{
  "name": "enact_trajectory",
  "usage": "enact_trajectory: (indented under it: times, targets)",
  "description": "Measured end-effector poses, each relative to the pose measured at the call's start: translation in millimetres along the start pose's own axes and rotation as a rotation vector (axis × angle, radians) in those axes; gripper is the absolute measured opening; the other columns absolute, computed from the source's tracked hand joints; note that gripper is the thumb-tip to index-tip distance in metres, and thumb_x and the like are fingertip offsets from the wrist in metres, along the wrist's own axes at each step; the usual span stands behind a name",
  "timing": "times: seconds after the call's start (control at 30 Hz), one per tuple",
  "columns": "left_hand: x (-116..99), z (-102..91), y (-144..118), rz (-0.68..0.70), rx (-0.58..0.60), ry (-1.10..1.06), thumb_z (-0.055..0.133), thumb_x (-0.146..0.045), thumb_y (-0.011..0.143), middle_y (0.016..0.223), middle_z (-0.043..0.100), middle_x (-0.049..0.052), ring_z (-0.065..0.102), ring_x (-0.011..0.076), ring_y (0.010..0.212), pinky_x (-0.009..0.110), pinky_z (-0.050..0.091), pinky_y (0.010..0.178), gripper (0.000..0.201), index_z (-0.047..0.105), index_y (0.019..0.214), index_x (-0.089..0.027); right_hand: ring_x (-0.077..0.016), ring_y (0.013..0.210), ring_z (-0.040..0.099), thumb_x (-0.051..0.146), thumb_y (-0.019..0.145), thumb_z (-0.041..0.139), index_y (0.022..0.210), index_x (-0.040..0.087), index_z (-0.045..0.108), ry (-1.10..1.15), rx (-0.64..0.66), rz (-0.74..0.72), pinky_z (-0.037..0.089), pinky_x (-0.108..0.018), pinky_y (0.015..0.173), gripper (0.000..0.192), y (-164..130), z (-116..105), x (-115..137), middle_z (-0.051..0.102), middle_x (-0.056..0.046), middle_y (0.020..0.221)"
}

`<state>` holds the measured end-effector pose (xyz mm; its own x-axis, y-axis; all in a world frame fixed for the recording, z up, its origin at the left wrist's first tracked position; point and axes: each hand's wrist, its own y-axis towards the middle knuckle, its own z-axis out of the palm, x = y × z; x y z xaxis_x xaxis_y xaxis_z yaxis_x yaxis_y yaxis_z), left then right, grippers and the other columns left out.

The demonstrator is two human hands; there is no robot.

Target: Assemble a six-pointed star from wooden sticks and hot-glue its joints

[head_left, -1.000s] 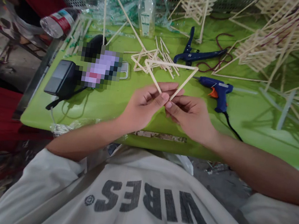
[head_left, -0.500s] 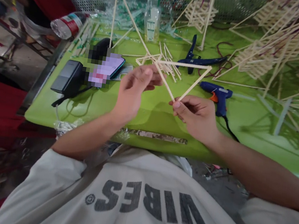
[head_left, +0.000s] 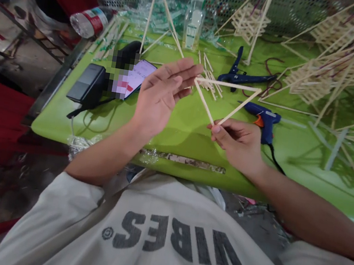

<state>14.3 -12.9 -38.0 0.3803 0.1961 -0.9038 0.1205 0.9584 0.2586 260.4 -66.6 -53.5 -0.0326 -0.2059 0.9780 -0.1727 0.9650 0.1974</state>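
Nearest: the green table [head_left: 177, 128], its front edge against the person's shirt. Right hand [head_left: 240, 143], above the table's front part: fingers closed, pinching the lower corner of a stick triangle [head_left: 225, 100] held up off the table, point down, flat side on top. Left hand [head_left: 160, 96], to the triangle's left: fingers spread loose and nearly straight, fingertips at the triangle's upper left corner; whether they touch it cannot be told; nothing gripped. Behind the right hand, lying on the table: a blue glue gun [head_left: 263, 118] with black cord running toward the front edge. Left of the left hand: a phone [head_left: 137, 78] with lit screen, and a black charger block [head_left: 85, 85] near the table's left edge. Mid-table, behind the triangle: a heap of loose sticks [head_left: 211, 77] and blue pliers [head_left: 240, 75]. Far side of the table: a clear bottle [head_left: 194, 14] standing upright, a tall stick frame [head_left: 162, 13] beside it, and stick lattices [head_left: 328, 67] filling the far right. At the far left corner: a plastic bottle [head_left: 89, 21] lying on its side.
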Motion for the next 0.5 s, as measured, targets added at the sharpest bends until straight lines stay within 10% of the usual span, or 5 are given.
enact_trajectory:
  times: [0.33,0.5]
  targets:
    - [-24,-0.5,0,0.161,-0.011,-0.083,0.084,-0.044,0.102,0.137,0.088,-0.001,0.078,0.0270,0.139,0.039,0.065,0.113,0.025,0.088,0.126,-0.038,-0.0112,0.052,0.046,0.071,0.095,0.096,0.080,0.027,0.087,-0.033,0.003,-0.006,0.046,-0.035,0.054,0.047,-1,-4,3,0.073,-0.001,0.067]
    - [-24,-7.5,2,0.366,-0.199,0.056,0.073,-0.030,0.110,0.139,0.086,-0.004,0.071,0.0230,0.143,0.036,0.058,0.116,0.017,0.086,0.120,-0.033,-0.0139,0.053,0.051,0.076,0.091,0.097,0.084,0.029,0.090,-0.039,-0.028,0.003,0.044,-0.037,0.052,0.049,-1,-6,1,0.073,-0.002,0.067]
